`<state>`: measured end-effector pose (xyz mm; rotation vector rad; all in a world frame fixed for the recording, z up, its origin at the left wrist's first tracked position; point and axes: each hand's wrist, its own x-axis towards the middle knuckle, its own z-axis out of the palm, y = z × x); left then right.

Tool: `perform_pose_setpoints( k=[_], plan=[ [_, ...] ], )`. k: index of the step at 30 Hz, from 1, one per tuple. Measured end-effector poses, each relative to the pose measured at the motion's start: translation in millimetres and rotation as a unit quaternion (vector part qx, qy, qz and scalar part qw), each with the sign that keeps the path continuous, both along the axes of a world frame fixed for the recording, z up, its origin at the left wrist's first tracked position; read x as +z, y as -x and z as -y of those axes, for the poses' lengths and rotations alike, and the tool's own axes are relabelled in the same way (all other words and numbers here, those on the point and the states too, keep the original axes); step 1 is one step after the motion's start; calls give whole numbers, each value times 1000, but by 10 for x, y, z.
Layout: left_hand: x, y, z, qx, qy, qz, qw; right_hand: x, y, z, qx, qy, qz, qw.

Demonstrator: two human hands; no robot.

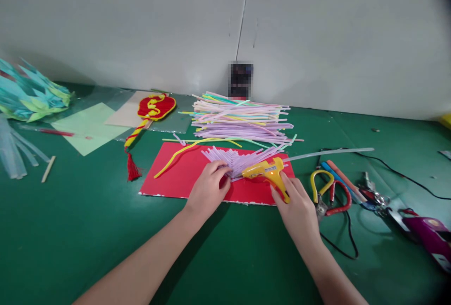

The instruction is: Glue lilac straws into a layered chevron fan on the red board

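In the head view, my right hand (297, 204) grips the handle of a yellow hot glue gun (262, 168), with a long translucent glue stick (334, 152) sticking out of its back. The gun's nozzle points left, at a V-shaped layer of lilac pipe cleaners (243, 157) on a red board (176, 180). My left hand (209, 187) rests at the lower left of that layer, its fingers curled and pinched on the lilac pipe cleaners; the fingertips are partly hidden. A bent yellow pipe cleaner (176, 154) lies across the board's left side.
Behind the board lies a pile of coloured pipe cleaners (239, 121). Pliers (326, 194), a black cord (394, 168), keys (378, 199) and a purple-handled tool (428, 232) lie right. Left are a red-yellow fan (157, 106), green paper (93, 126) and glue sticks (12, 152). A wall (141, 27) stands behind.
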<state>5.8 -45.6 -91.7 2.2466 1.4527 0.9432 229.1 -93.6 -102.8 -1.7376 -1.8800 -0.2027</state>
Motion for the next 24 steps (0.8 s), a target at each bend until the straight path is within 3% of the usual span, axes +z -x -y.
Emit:
perform_pose_setpoints(
  k=[24],
  plan=[
    [1, 8, -5, -6, 7, 1, 1000, 32, -15, 3, 3, 5, -2, 1000]
  ],
)
